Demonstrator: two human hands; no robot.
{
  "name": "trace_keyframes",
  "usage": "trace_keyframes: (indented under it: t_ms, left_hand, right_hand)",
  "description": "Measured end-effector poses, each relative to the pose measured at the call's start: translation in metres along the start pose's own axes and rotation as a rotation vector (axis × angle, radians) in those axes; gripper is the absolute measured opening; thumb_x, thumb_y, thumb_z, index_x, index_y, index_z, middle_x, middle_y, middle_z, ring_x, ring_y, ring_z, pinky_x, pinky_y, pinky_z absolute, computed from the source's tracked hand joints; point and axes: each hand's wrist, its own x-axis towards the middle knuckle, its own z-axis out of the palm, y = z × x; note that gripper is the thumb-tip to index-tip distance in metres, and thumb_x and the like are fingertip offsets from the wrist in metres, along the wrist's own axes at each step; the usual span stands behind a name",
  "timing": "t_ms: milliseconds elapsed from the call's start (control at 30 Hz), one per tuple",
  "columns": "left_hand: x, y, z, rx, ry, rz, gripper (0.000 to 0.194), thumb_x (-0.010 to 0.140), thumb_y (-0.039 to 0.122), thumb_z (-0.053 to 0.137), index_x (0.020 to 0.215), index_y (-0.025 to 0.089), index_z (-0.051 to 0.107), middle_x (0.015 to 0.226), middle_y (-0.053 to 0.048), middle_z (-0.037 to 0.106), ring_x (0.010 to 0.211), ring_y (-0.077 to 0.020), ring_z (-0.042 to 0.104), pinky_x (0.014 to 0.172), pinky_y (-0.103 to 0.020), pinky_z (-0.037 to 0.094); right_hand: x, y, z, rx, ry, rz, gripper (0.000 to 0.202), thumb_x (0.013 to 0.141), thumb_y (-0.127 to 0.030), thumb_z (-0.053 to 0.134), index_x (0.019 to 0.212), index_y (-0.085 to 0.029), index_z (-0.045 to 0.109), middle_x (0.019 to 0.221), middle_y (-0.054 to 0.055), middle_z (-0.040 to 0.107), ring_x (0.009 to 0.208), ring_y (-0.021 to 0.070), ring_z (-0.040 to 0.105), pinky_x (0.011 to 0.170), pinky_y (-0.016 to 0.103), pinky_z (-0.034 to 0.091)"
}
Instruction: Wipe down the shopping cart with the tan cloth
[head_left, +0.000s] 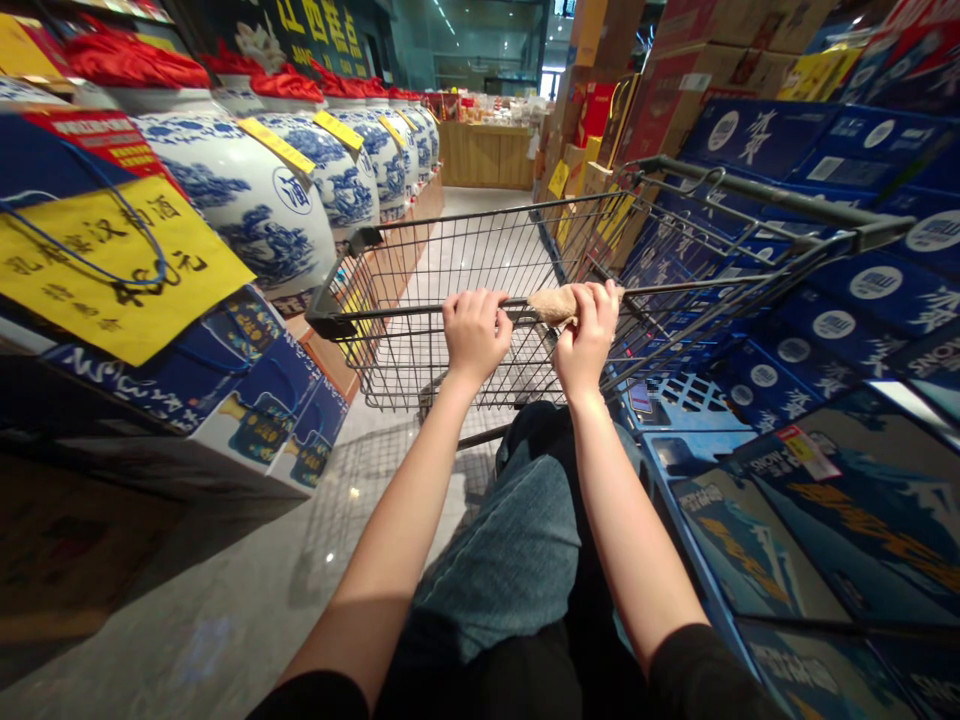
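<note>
A wire shopping cart (420,345) stands in front of me, turned sideways, with its dark handle bar (784,195) at the right. My left hand (475,333) is closed around the near rim of the basket. A short way to the right, my right hand (589,335) is closed on a tan, crumpled cloth (553,304) lying against the same rim. Whether the fingers also reach the rim under the cloth is hidden. The wire basket shows the floor through its mesh.
Blue-and-white jars (232,190) with red cloth covers line the left side, behind boxes (262,400) and a yellow price sign (127,265). Stacked blue cartons (832,325) rise close on the right. Tiled floor (480,200) leads to a wooden counter (484,155).
</note>
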Motion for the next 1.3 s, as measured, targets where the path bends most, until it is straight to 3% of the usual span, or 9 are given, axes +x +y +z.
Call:
trace_keyframes:
  t_ms: [467, 1033, 1133, 1300]
  left_hand:
    - [0.0, 0.0, -0.001, -0.013, -0.018, -0.016, 0.028, 0.096, 0.025, 0.045, 0.112, 0.022, 0.068, 0.105, -0.008, 0.071, 0.107, -0.0277, 0.062, 0.108, -0.052, 0.038]
    - [0.0, 0.002, -0.001, -0.021, -0.015, -0.022, 0.027, 0.095, 0.024, 0.046, 0.111, 0.023, 0.068, 0.105, -0.008, 0.072, 0.107, -0.0281, 0.062, 0.108, -0.051, 0.038]
    - [0.001, 0.002, 0.001, -0.012, -0.01, -0.036, 0.027, 0.094, 0.023, 0.047, 0.11, 0.023, 0.068, 0.104, -0.008, 0.072, 0.108, -0.0287, 0.062, 0.108, -0.052, 0.038]
    - [0.001, 0.0, 0.002, 0.009, -0.014, -0.048, 0.023, 0.087, 0.022, 0.051, 0.103, 0.022, 0.067, 0.102, -0.009, 0.071, 0.106, -0.0309, 0.062, 0.107, -0.054, 0.038]
  right_hand:
    - [0.0, -0.002, 0.0, -0.042, 0.038, -0.025, 0.063, 0.072, -0.008, 0.041, 0.13, -0.021, 0.06, 0.14, 0.011, 0.056, 0.153, 0.0258, 0.031, 0.127, 0.059, 0.029]
    - [0.0, 0.0, -0.002, -0.028, 0.006, 0.009, 0.064, 0.074, -0.007, 0.041, 0.134, -0.021, 0.059, 0.144, 0.012, 0.055, 0.156, 0.0272, 0.028, 0.128, 0.062, 0.025]
    - [-0.002, -0.011, 0.002, -0.064, -0.004, -0.007, 0.063, 0.076, -0.006, 0.042, 0.135, -0.016, 0.059, 0.146, 0.015, 0.055, 0.157, 0.028, 0.026, 0.129, 0.061, 0.023]
    - [-0.011, -0.047, 0.021, -0.085, -0.208, -0.168, 0.054, 0.09, -0.009, 0.041, 0.14, -0.016, 0.059, 0.149, 0.014, 0.058, 0.156, 0.0251, 0.034, 0.13, 0.054, 0.025]
